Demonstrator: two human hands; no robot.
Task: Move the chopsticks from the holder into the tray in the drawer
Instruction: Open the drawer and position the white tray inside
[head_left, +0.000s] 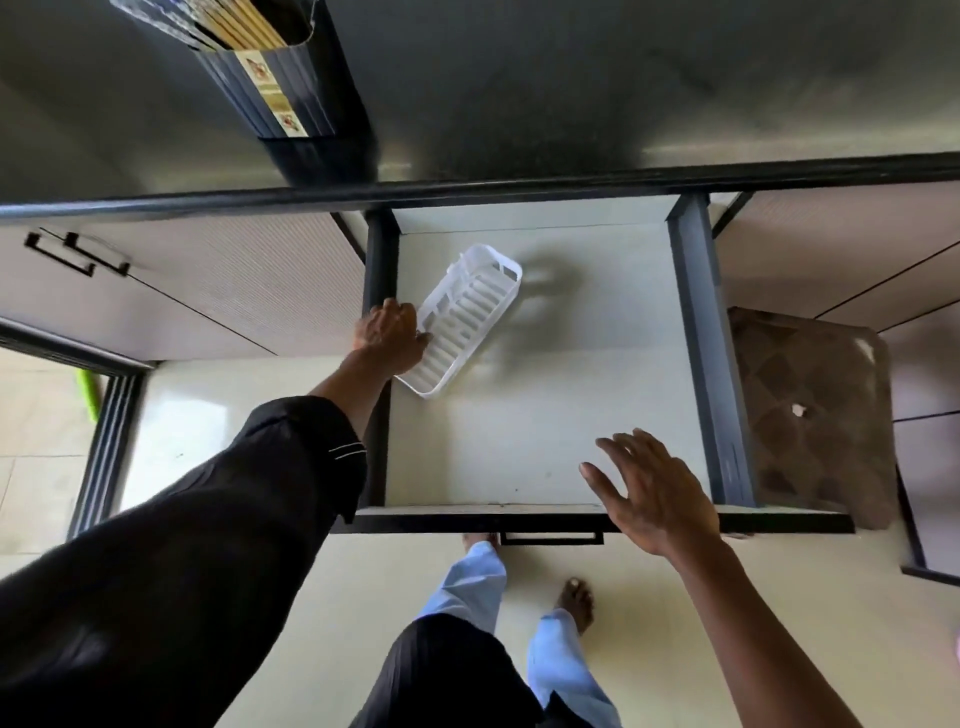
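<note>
A dark holder (291, 88) stands on the grey countertop at the upper left, with several wooden chopsticks (244, 26) sticking out of its top. Below the counter the drawer (545, 441) is pulled out. A white slotted tray (467, 317) lies tilted in the drawer's left half. My left hand (389, 332) grips the tray's near left edge. My right hand (654, 493) hovers with fingers spread over the drawer's front right corner and holds nothing.
The drawer's black handle (550, 538) faces me above my bare feet on the pale floor. A brown patterned stool (810, 410) stands right of the drawer. Cabinet doors with a black handle (78, 254) are on the left.
</note>
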